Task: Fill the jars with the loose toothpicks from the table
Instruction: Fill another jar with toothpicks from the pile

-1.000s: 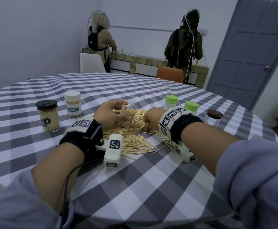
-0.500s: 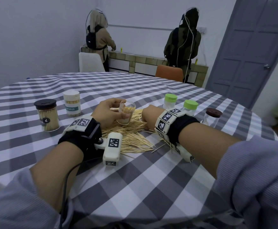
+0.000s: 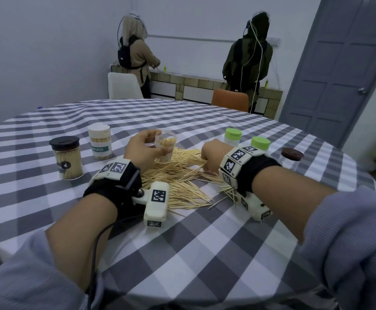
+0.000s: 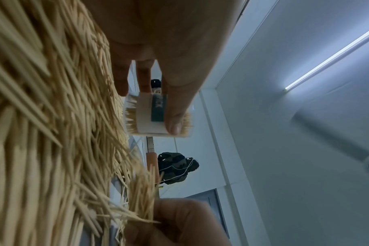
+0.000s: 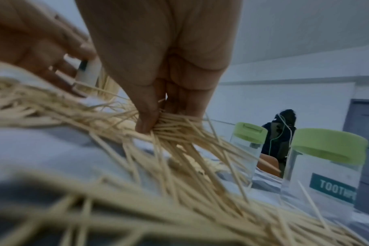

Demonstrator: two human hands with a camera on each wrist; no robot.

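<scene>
So, head view: open jar is gripped by the left hand over the toothpick pile; right hand is curled on it.
Left wrist: jar is pinched, partly filled.
Right wrist: a toothpick bunch is pinched by the fingers.

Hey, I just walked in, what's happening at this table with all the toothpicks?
A person is packing loose toothpicks into jars. Their left hand holds an open clear jar, partly filled, over the toothpick pile on the checked tablecloth. Their right hand pinches a bunch from the pile. Two jars at the left, a black-lidded jar and a white-lidded jar, look full. Two green-lidded jars on the right look empty.
</scene>
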